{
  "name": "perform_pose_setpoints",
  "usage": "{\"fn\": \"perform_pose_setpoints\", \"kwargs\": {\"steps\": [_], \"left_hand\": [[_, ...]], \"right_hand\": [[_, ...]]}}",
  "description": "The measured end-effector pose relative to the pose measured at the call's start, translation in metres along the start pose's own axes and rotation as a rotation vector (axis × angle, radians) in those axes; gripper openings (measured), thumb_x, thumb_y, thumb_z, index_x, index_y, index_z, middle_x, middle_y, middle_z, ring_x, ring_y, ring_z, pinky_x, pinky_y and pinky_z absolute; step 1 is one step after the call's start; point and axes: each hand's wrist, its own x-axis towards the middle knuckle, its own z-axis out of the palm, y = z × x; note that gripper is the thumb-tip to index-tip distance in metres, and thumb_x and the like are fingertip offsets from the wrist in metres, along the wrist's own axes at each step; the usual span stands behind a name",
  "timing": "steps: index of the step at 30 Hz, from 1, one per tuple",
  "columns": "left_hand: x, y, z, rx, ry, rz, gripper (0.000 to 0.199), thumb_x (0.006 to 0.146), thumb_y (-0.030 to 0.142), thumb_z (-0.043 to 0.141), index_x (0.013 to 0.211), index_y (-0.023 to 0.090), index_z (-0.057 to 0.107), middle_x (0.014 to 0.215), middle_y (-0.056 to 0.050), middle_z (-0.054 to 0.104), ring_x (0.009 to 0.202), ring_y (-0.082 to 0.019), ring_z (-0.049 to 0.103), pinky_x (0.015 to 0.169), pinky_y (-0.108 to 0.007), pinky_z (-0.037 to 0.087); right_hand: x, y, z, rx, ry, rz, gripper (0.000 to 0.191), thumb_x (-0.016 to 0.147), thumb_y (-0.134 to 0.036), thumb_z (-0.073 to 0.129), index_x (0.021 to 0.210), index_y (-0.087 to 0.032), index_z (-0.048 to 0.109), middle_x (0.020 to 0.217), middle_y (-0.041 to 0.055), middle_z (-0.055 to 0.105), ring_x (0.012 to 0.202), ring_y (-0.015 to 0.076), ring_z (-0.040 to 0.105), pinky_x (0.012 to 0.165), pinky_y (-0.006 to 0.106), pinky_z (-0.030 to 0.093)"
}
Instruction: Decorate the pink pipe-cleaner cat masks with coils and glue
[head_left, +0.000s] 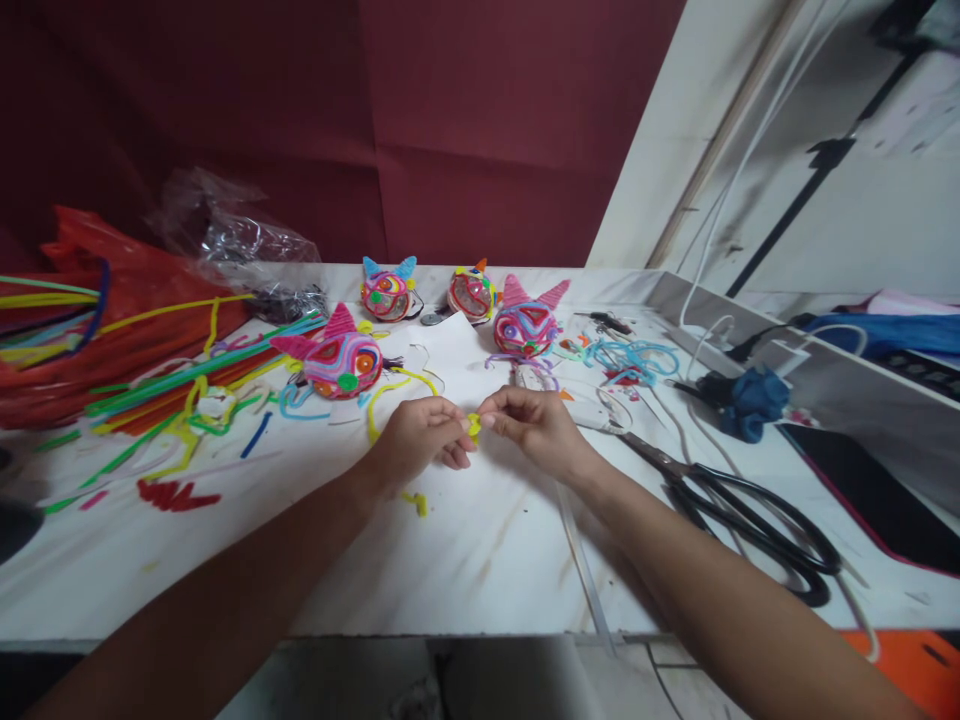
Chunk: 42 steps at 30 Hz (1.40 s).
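Observation:
Between my two hands is a small yellow coiled piece (474,427), held just above the marble-patterned table (480,560). My left hand (424,435) pinches it from the left with thumb and fingertips. From the right, the thumb and index finger of my right hand (532,425) close on its other side. A short yellow scrap (420,503) lies below my left hand. Behind that hand a yellow fuzzy stem (375,410) curves over the table. A colorful eared ball (341,355) sits behind my left hand, and another with pink ears (527,325) stands behind my right hand.
Black-handled scissors (735,500) lie right of my right forearm, near a dark phone-like slab (877,490). A clear glue stick (585,570) reaches the front edge. Colored fuzzy stems (202,370) and a red bag (150,300) fill the left. Two smaller eared balls stand at the back.

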Motion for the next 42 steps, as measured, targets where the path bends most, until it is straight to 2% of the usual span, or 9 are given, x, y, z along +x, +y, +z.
{"fn": "perform_pose_setpoints", "kwargs": {"steps": [5, 10, 12, 15, 18, 27, 34, 38, 42], "left_hand": [[0.002, -0.001, -0.002, -0.087, -0.035, 0.042, 0.026, 0.061, 0.035, 0.083, 0.072, 0.019, 0.065, 0.062, -0.001, 0.074, 0.050, -0.013, 0.065, 0.056, -0.026, 0.057], [0.003, -0.004, -0.002, -0.095, -0.003, 0.091, 0.032, 0.060, 0.040, 0.085, 0.074, 0.019, 0.065, 0.062, -0.001, 0.073, 0.050, -0.013, 0.065, 0.056, -0.027, 0.057], [0.003, -0.006, 0.000, -0.101, 0.016, 0.110, 0.032, 0.059, 0.041, 0.085, 0.074, 0.019, 0.066, 0.062, 0.000, 0.073, 0.050, -0.013, 0.065, 0.056, -0.027, 0.057], [0.004, -0.010, 0.003, -0.120, 0.057, 0.145, 0.034, 0.059, 0.043, 0.085, 0.075, 0.019, 0.066, 0.061, 0.000, 0.073, 0.051, -0.015, 0.067, 0.057, -0.028, 0.058], [0.006, -0.015, 0.006, -0.133, 0.094, 0.173, 0.035, 0.059, 0.045, 0.084, 0.075, 0.020, 0.066, 0.061, -0.001, 0.074, 0.051, -0.016, 0.067, 0.056, -0.030, 0.059], [-0.002, -0.013, 0.014, -0.159, 0.156, 0.212, 0.034, 0.061, 0.045, 0.083, 0.076, 0.020, 0.066, 0.062, -0.001, 0.073, 0.052, -0.017, 0.067, 0.060, -0.032, 0.060], [-0.001, -0.010, 0.011, -0.171, 0.084, 0.142, 0.036, 0.058, 0.043, 0.087, 0.075, 0.020, 0.065, 0.064, -0.001, 0.074, 0.053, -0.015, 0.066, 0.060, -0.029, 0.058], [0.001, -0.009, 0.009, -0.170, 0.038, 0.097, 0.037, 0.061, 0.049, 0.083, 0.075, 0.019, 0.066, 0.065, -0.003, 0.075, 0.053, -0.015, 0.067, 0.058, -0.028, 0.056], [0.004, -0.012, 0.006, -0.111, 0.026, 0.095, 0.037, 0.063, 0.052, 0.080, 0.073, 0.019, 0.066, 0.062, -0.002, 0.072, 0.048, -0.014, 0.062, 0.052, -0.027, 0.050]], "right_hand": [[0.001, 0.002, -0.002, 0.048, 0.029, 0.042, 0.032, 0.074, -0.049, 0.090, 0.081, -0.019, 0.083, 0.067, -0.0005, 0.070, 0.058, 0.0121, 0.052, 0.058, 0.027, 0.043], [0.001, 0.002, -0.001, -0.026, 0.111, -0.053, 0.021, 0.072, -0.042, 0.091, 0.076, -0.022, 0.085, 0.078, 0.0031, 0.078, 0.069, 0.0160, 0.063, 0.065, 0.030, 0.050], [0.001, 0.002, 0.001, 0.027, 0.112, 0.005, 0.023, 0.069, -0.041, 0.093, 0.075, -0.021, 0.085, 0.074, 0.0026, 0.078, 0.065, 0.0152, 0.062, 0.065, 0.031, 0.050], [0.000, 0.001, 0.005, 0.140, 0.130, 0.111, 0.027, 0.060, -0.039, 0.097, 0.074, -0.020, 0.084, 0.065, 0.0003, 0.075, 0.053, 0.0113, 0.054, 0.056, 0.028, 0.045], [0.000, 0.000, 0.010, 0.247, 0.164, 0.166, 0.032, 0.051, -0.034, 0.101, 0.073, -0.020, 0.084, 0.061, -0.0005, 0.074, 0.052, 0.0110, 0.055, 0.053, 0.026, 0.043], [-0.001, 0.000, 0.019, 0.355, 0.206, 0.209, 0.032, 0.045, -0.027, 0.103, 0.070, -0.020, 0.084, 0.061, 0.0014, 0.077, 0.055, 0.0143, 0.062, 0.053, 0.026, 0.046], [-0.001, -0.006, 0.014, 0.300, 0.147, 0.255, 0.019, 0.057, -0.026, 0.092, 0.072, -0.019, 0.081, 0.060, -0.0010, 0.073, 0.057, 0.0119, 0.059, 0.058, 0.026, 0.049], [-0.001, -0.011, 0.010, 0.283, 0.106, 0.288, 0.016, 0.057, -0.025, 0.085, 0.070, -0.019, 0.078, 0.060, -0.0028, 0.070, 0.055, 0.0104, 0.056, 0.056, 0.025, 0.047], [-0.001, -0.012, 0.010, 0.248, 0.095, 0.288, 0.013, 0.057, -0.024, 0.082, 0.067, -0.018, 0.076, 0.060, -0.0033, 0.069, 0.053, 0.0094, 0.054, 0.055, 0.025, 0.044]]}}
